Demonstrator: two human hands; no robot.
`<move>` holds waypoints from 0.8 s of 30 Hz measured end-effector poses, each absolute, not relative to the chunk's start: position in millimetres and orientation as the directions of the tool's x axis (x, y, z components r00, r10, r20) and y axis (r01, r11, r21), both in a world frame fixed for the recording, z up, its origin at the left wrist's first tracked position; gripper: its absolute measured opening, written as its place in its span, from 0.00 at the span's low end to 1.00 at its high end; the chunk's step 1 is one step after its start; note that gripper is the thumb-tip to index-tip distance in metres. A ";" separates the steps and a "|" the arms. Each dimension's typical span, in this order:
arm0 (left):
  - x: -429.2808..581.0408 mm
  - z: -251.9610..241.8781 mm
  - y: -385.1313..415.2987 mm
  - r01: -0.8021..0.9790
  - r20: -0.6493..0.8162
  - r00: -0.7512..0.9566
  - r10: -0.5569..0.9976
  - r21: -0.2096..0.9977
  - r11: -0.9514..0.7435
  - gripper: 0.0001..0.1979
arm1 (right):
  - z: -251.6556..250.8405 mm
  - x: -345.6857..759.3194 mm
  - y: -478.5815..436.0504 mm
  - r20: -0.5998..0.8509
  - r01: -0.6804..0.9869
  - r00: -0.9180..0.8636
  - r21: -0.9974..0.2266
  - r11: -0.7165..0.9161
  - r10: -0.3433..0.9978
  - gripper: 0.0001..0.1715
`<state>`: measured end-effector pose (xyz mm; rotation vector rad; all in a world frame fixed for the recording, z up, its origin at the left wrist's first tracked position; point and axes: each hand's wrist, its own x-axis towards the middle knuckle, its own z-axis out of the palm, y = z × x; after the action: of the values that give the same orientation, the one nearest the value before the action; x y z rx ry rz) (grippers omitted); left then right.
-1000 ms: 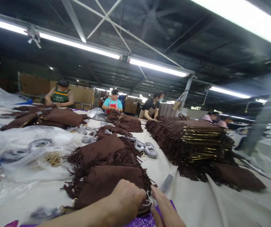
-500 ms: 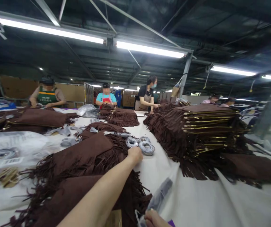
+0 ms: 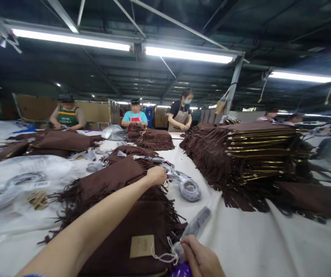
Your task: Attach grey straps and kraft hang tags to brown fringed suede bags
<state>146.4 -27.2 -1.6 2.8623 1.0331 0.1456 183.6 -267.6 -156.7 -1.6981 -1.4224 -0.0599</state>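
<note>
My left hand (image 3: 156, 176) is closed at the edge of a dark brown fringed bag (image 3: 113, 173), gripping one end of a grey plastic-wrapped strap (image 3: 171, 171). Its fingertips are hidden behind the hand. A coiled wrapped strap (image 3: 189, 189) lies just right of it on the white cloth. Low in the view, my right hand (image 3: 202, 257) pinches a dark strip in clear plastic (image 3: 198, 223). White string runs from beside those fingers to a tan tag (image 3: 141, 246) on the nearest brown bag (image 3: 119, 231). Shiny purple material (image 3: 182, 270) shows under the right hand.
A tall stack of fringed bags with gold zips (image 3: 263, 150) stands at right. Clear plastic bags (image 3: 18, 173) cover the left side. More brown bags (image 3: 58, 140) lie farther back. Three people work across the white-covered table (image 3: 240, 238), including one in a brown apron (image 3: 179, 115).
My left hand has moved left and away, and the wrapped coils beside it have pulled apart. My right hand has come farther into view, with the tan tag now showing. The view has shifted slightly.
</note>
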 end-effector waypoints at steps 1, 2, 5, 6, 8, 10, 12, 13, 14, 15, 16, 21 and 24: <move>129.0 11.9 -26.2 0.630 0.082 0.762 0.642 0.133 -0.765 0.12 | -152.9 183.9 -269.2 0.538 0.792 0.331 -0.605 0.081 0.776 0.26; 110.5 25.9 -25.5 0.629 0.108 0.758 0.644 0.142 -0.764 0.12 | -149.0 184.1 -270.9 0.530 0.780 0.323 -0.618 0.096 0.784 0.25; 47.2 64.9 -26.8 0.634 0.187 0.736 0.650 0.146 -0.760 0.13 | -139.2 184.4 -275.5 0.503 0.772 0.286 -0.626 0.115 0.815 0.23; 23.4 75.0 -28.2 0.642 0.210 0.725 0.656 0.141 -0.754 0.13 | -136.7 184.2 -276.7 0.496 0.773 0.277 -0.623 0.116 0.823 0.23; -27.0 88.3 -31.5 0.665 0.243 0.698 0.673 0.127 -0.736 0.12 | -132.9 183.3 -278.4 0.489 0.778 0.273 -0.618 0.109 0.829 0.22; -78.1 90.5 -33.5 0.702 0.259 0.663 0.703 0.112 -0.703 0.12 | -130.2 182.4 -279.3 0.489 0.786 0.284 -0.612 0.092 0.825 0.22; -126.4 81.3 -33.5 0.769 0.262 0.600 0.756 0.072 -0.635 0.12 | -127.5 182.3 -279.8 0.474 0.794 0.276 -0.603 0.080 0.836 0.21; -148.4 72.8 -33.1 0.807 0.262 0.558 0.787 0.049 -0.588 0.12 | -126.0 182.5 -280.3 0.465 0.796 0.272 -0.601 0.075 0.842 0.21; -168.5 62.2 -33.0 0.842 0.261 0.514 0.817 0.026 -0.538 0.12 | -124.3 182.9 -281.0 0.460 0.794 0.275 -0.603 0.069 0.844 0.20; -186.4 50.2 -33.8 0.871 0.257 0.473 0.843 0.004 -0.491 0.11 | -122.4 183.1 -282.1 0.459 0.789 0.288 -0.611 0.063 0.841 0.20; -201.5 37.4 -35.8 0.890 0.244 0.445 0.861 -0.012 -0.456 0.10 | -120.3 182.9 -283.6 0.461 0.781 0.312 -0.622 0.053 0.831 0.20; -228.7 -17.4 -70.0 0.853 0.166 0.520 0.838 -0.046 -0.520 0.04 | -111.3 167.4 -296.1 0.471 0.734 0.442 -0.679 -0.007 0.763 0.21; -207.8 -37.9 -98.0 0.617 0.170 0.776 0.607 -0.009 -0.787 0.11 | -107.1 144.8 -303.4 0.434 0.715 0.370 -0.697 0.046 0.821 0.19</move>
<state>-207.8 -98.0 -37.9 3.0207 1.0426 0.2536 144.8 -303.4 -107.1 -1.6943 -1.3740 0.1423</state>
